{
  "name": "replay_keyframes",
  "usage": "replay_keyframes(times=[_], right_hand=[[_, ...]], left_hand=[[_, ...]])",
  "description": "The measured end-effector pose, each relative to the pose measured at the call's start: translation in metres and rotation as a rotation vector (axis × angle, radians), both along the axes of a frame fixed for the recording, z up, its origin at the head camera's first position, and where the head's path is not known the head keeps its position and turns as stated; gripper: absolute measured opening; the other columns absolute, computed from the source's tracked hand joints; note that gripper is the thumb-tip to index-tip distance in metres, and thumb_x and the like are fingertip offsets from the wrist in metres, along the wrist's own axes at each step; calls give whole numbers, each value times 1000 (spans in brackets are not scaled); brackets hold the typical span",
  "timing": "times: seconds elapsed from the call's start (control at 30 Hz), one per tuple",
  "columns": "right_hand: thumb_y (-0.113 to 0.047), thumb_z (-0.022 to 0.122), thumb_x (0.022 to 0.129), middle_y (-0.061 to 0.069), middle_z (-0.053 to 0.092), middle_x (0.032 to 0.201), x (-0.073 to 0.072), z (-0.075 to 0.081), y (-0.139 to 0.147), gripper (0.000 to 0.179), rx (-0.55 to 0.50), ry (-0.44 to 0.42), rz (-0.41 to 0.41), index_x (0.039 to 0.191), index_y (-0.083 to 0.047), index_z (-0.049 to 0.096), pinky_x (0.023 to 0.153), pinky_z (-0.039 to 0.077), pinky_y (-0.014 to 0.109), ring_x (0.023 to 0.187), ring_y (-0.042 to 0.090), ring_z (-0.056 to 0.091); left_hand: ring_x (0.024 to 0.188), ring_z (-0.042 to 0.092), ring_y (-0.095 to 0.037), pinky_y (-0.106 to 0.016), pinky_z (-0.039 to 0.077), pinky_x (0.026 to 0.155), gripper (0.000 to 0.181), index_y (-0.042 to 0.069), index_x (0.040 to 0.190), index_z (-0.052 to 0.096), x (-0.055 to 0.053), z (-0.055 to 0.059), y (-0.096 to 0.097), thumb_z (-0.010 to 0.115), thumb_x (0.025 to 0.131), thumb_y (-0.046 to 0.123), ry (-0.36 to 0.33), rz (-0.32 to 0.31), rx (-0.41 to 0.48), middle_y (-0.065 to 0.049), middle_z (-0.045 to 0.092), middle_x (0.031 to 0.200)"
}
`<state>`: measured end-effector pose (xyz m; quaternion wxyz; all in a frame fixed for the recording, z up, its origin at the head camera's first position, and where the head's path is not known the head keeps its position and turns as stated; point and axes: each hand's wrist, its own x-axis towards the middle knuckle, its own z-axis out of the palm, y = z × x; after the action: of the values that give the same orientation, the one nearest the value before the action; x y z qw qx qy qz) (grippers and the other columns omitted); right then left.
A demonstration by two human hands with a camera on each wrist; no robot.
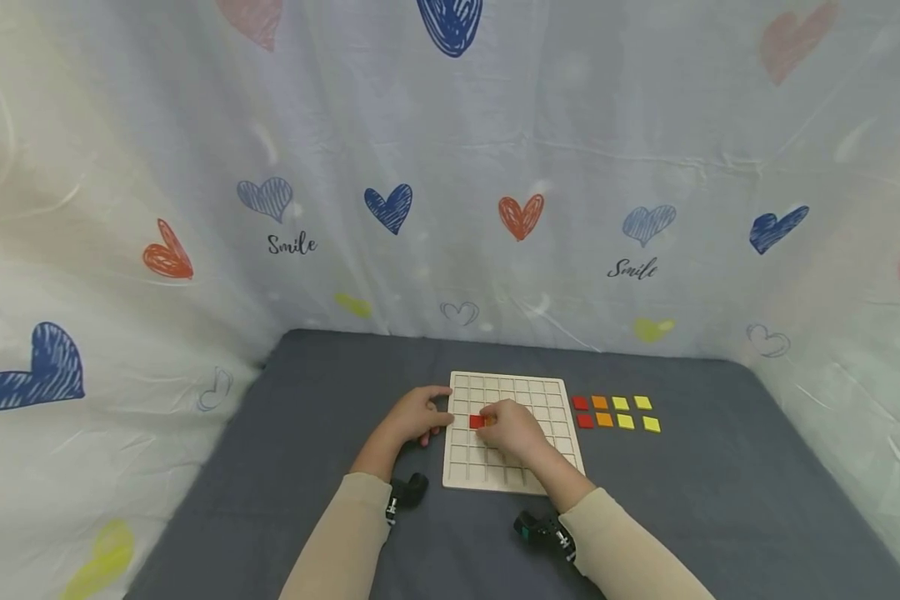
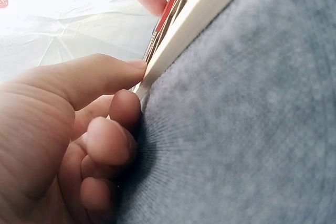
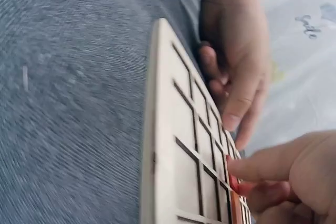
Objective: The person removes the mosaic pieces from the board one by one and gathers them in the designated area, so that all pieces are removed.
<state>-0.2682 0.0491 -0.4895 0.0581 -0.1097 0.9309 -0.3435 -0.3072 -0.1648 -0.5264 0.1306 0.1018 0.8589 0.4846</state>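
Note:
A pale wooden grid board (image 1: pixel 543 386) lies flat on the dark grey cloth. My left hand (image 1: pixel 412 414) is at its left edge, index fingertip near the far corner and thumb lower down. In the left wrist view the thumb touches the board's rim (image 2: pixel 173 45), while the other fingers bend loosely beside it. Over the middle of the grid, my right hand (image 1: pixel 517 431) pinches an orange tile (image 3: pixel 235 208) at board level, mostly covered by fingers in the head view. A red tile (image 1: pixel 476 422) sits in the cell just left of it, right by the fingertips.
Right of the board lie two short rows of square tiles: red tiles (image 1: pixel 585 422), orange tiles (image 1: pixel 604 419) and yellow tiles (image 1: pixel 626 422). The dark grey table cloth (image 1: pixel 720 483) extends around them. A white curtain (image 1: pixel 450 150) with printed hearts hangs behind and at the sides.

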Motion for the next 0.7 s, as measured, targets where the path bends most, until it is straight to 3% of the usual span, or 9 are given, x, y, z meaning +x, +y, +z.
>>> replay_keyframes(times=[0.07, 0.2, 0.3, 0.47, 0.7], right_hand=[[-8, 78, 86, 16, 73, 116, 1, -2, -3, 35, 10, 17, -31, 119, 4, 74, 53, 42, 29, 59, 13, 50], [-3, 75, 87, 11, 75, 93, 2, -4, -6, 31, -7, 14, -81, 117, 2, 76, 44, 32, 25, 46, 12, 42], [-2, 75, 86, 8, 74, 89, 2, -6, -7, 29, -25, 27, -110, 115, 0, 77, 49, 38, 27, 54, 13, 49], [-4, 76, 85, 11, 74, 106, 2, -11, -7, 27, -70, 47, -157, 113, -2, 78, 61, 45, 31, 71, 17, 57], [-7, 76, 87, -1, 61, 67, 3, -18, -3, 26, -107, 88, -154, 113, -5, 78, 49, 34, 29, 53, 13, 44]], left_hand=[[38, 50, -16, -33, 47, 45, 59, 15, 149, 55, 0, 0, 0, 76, 95, 21, -3, -1, 3, -7, 62, 62], [38, 50, -16, -32, 47, 44, 59, 13, 149, 54, 1, 2, 1, 75, 95, 20, 0, -3, 9, -7, 61, 62], [38, 50, -16, -32, 46, 44, 59, 13, 149, 55, 1, 3, 1, 75, 95, 20, 2, -1, 5, -6, 61, 62], [38, 51, -16, -31, 46, 43, 58, 12, 149, 55, 1, 4, 1, 75, 95, 19, 11, 0, -4, -6, 62, 61], [38, 51, -16, -31, 44, 42, 59, 12, 149, 55, 0, 1, 1, 75, 94, 19, 2, 6, -12, -6, 62, 61]])
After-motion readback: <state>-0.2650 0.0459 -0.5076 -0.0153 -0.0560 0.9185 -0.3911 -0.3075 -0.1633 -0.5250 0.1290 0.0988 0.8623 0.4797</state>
